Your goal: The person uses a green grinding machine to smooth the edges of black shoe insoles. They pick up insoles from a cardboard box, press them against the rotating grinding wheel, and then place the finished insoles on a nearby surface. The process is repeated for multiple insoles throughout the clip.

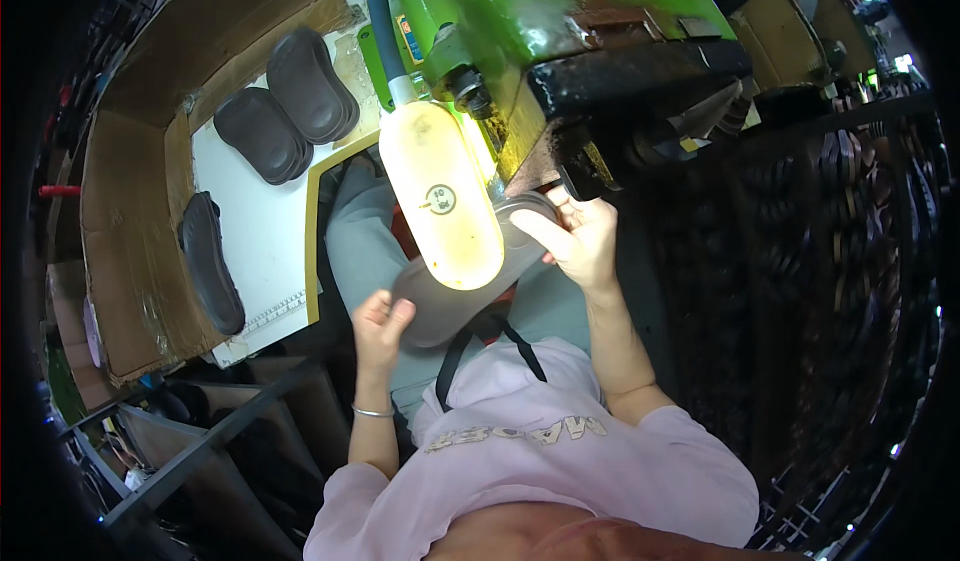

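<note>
A grey-brown shoe sole [440,311] lies slantwise above my lap, under the working head of a green machine [570,11]. My left hand [380,336] is closed on its near left end, the thumb along the edge. At the far right end my right hand [583,236] pinches the sole, thumb on top and fingers beneath. That end is right by the machine's metal foot. A glowing yellow-white lamp [440,191] on a dark flexible tube hides the middle of the sole.
On a white board [245,196] to the left stand two stacks of dark soles [262,136], with another sole stack [212,261] on its side. A cardboard box wall [140,181] surrounds them. Dark racks [800,261] fill the right side. Metal shelf bars [220,421] run at lower left.
</note>
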A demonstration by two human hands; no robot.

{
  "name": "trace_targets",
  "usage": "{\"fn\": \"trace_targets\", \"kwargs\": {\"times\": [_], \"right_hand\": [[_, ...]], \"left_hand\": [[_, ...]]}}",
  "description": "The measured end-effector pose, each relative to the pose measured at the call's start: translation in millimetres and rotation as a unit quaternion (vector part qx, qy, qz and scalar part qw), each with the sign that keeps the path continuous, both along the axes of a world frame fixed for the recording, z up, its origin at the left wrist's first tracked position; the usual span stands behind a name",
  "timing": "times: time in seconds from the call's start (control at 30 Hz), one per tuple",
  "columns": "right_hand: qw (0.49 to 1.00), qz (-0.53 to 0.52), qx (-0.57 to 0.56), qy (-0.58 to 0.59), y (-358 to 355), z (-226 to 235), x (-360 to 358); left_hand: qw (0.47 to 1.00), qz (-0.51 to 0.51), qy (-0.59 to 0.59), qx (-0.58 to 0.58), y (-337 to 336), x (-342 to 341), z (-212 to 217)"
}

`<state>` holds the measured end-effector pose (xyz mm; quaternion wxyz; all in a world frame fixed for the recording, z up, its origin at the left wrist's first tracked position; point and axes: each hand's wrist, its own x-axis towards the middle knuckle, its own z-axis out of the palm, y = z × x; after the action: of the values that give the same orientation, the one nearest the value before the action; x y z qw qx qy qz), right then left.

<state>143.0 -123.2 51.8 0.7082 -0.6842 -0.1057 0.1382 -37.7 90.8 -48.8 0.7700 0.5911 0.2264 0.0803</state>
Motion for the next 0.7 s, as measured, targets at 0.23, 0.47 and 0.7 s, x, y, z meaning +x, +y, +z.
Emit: {"fn": "trace_targets", "kwargs": {"times": [0.23, 0.47, 0.7], "right_hand": [[0.984, -0.036, -0.060, -0.163, 23.6, -15.3, -5.9], [0.938, 0.178, 0.167, 0.247, 23.2, -50.1, -10.9], [0.842, 0.179, 0.327, 0.390, 190.5, -42.3, -15.5]], "left_hand": [[0.995, -0.043, 0.020, -0.088, -98.1, -22.9, -16.7], [0.941, 0.280, -0.049, 0.185, 54.9, -24.4, 41.0], [0.587, 0.367, 0.345, 0.634, 197.1, -37.5, 33.7]]}}
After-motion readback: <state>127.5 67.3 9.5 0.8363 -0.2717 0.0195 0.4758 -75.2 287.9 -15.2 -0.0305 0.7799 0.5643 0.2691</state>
